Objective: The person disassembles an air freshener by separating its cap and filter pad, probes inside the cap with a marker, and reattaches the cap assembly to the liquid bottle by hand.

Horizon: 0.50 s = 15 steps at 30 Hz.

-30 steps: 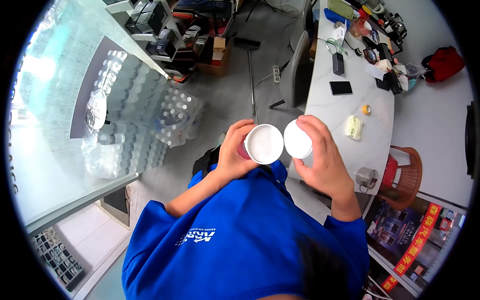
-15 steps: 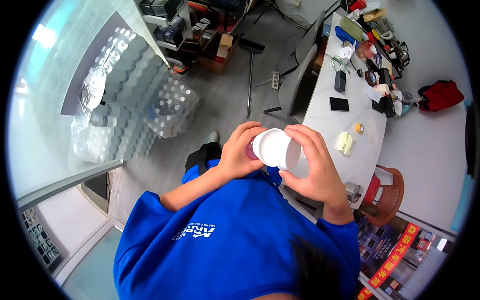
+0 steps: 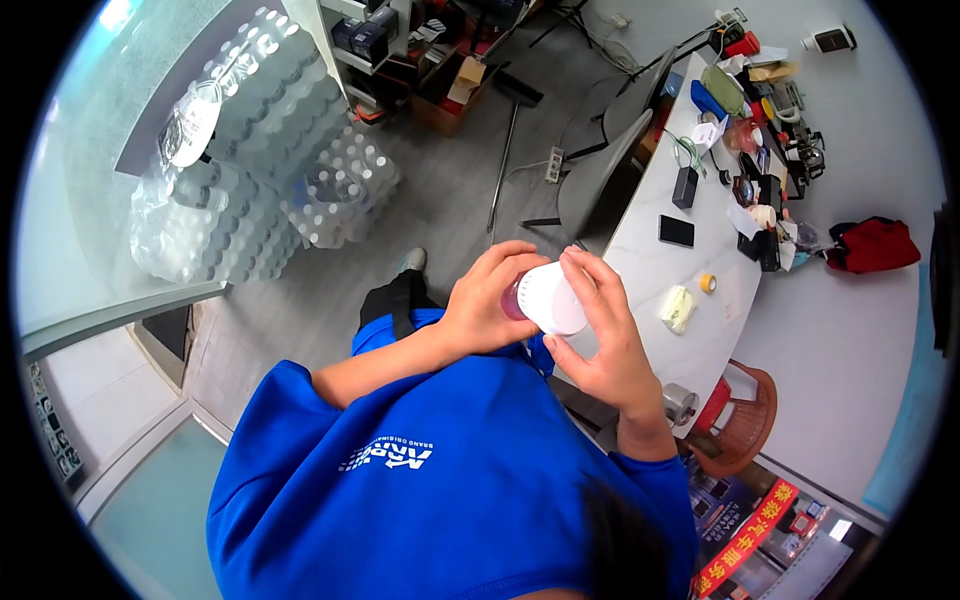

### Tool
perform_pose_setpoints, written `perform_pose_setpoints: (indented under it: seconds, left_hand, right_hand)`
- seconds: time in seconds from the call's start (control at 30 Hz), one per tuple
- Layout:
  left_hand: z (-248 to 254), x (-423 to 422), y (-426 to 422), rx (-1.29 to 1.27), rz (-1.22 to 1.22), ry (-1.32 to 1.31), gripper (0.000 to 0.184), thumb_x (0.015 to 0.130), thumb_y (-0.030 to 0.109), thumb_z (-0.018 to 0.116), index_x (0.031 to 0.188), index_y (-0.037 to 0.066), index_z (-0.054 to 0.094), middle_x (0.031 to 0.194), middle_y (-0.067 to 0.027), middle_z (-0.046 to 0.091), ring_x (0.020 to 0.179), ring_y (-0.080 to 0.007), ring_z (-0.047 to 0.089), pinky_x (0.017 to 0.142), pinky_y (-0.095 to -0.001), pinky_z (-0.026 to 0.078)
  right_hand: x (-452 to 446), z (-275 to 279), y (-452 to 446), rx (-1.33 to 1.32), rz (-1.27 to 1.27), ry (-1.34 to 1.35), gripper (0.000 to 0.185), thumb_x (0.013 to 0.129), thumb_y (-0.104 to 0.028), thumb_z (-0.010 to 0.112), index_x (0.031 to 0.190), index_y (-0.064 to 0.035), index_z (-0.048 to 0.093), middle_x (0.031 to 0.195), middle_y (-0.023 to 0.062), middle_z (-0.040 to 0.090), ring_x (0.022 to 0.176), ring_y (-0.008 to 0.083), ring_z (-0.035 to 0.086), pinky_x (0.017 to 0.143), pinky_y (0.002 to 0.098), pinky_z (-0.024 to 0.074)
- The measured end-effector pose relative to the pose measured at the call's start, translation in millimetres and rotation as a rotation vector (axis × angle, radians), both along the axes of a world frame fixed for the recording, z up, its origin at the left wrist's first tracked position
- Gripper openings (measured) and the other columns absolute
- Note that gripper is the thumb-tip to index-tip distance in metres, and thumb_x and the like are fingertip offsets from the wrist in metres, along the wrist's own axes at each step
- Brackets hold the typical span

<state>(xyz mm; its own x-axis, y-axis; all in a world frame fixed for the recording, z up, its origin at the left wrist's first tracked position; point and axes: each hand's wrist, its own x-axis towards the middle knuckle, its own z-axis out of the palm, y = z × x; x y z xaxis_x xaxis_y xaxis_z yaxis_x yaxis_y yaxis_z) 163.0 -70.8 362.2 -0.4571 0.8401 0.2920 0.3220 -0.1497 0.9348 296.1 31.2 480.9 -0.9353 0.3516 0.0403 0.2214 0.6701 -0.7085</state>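
Note:
In front of my chest is a small pink-purple bottle [image 3: 512,300] with a wide white cap [image 3: 553,300], tilted toward the right. My left hand [image 3: 484,305] is wrapped around the bottle's body and hides most of it. The fingers and thumb of my right hand [image 3: 608,335] grip the white cap from its right side. The cap's ridged edge shows between the two hands.
To the right, a white table [image 3: 640,265] carries a phone [image 3: 676,231], a yellow tape roll [image 3: 708,283], a pale packet [image 3: 678,309] and clutter. Chairs [image 3: 605,185] stand beside it. Wrapped water bottles [image 3: 240,170] are stacked left. A broom [image 3: 505,160] lies on the floor.
The white top showed a broad round face with a second white part under my right fingers; now one cap shows on the bottle. My right hand has shifted left. The view has turned slightly.

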Motion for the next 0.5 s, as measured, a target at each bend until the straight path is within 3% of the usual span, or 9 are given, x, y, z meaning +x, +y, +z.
perform_pose_setpoints:
  seconds: [0.2, 0.3, 0.37, 0.5]
  left_hand:
    - [2, 0, -3, -0.008, 0.005, -0.046, 0.065, 0.058, 0.018, 0.084, 0.119, 0.013, 0.059, 0.124, -0.0113, 0.055, 0.105, -0.0313, 0.061, 0.083, -0.0385, 0.053]
    - [5, -1, -5, -0.002, -0.023, -0.003, 0.065, 0.062, 0.017, 0.086, 0.119, 0.004, 0.058, 0.123, -0.0163, 0.055, 0.101, -0.0275, 0.063, 0.084, -0.0339, 0.054]
    - [2, 1, -4, 0.023, -0.015, -0.053, 0.067, 0.057, 0.019, 0.082, 0.120, 0.015, 0.060, 0.124, -0.0109, 0.055, 0.104, -0.0312, 0.061, 0.081, -0.0382, 0.053]
    - [8, 3, -6, 0.026, -0.013, -0.040, 0.066, 0.057, 0.017, 0.081, 0.119, 0.015, 0.061, 0.123, -0.0100, 0.056, 0.103, -0.0305, 0.061, 0.081, -0.0379, 0.053]
  right_hand:
    - [1, -12, -4, 0.104, 0.059, -0.001, 0.070, 0.080, -0.015, 0.070, 0.144, -0.0072, 0.041, 0.150, 0.0198, 0.028, 0.134, 0.0407, 0.036, 0.108, 0.0440, 0.0345]
    - [-2, -23, -8, 0.242, 0.030, 0.098, 0.068, 0.083, -0.024, 0.070, 0.143, -0.0084, 0.042, 0.149, 0.0202, 0.031, 0.134, 0.0419, 0.036, 0.108, 0.0457, 0.0348]
    - [-4, -28, -10, 0.377, -0.007, 0.186, 0.067, 0.082, -0.027, 0.072, 0.141, -0.0096, 0.045, 0.143, 0.0196, 0.041, 0.132, 0.0419, 0.039, 0.106, 0.0472, 0.0372]
    - [-5, -37, -10, 0.448, -0.054, 0.235, 0.062, 0.080, -0.025, 0.074, 0.136, -0.0102, 0.050, 0.136, 0.0185, 0.049, 0.125, 0.0419, 0.046, 0.100, 0.0471, 0.0438]
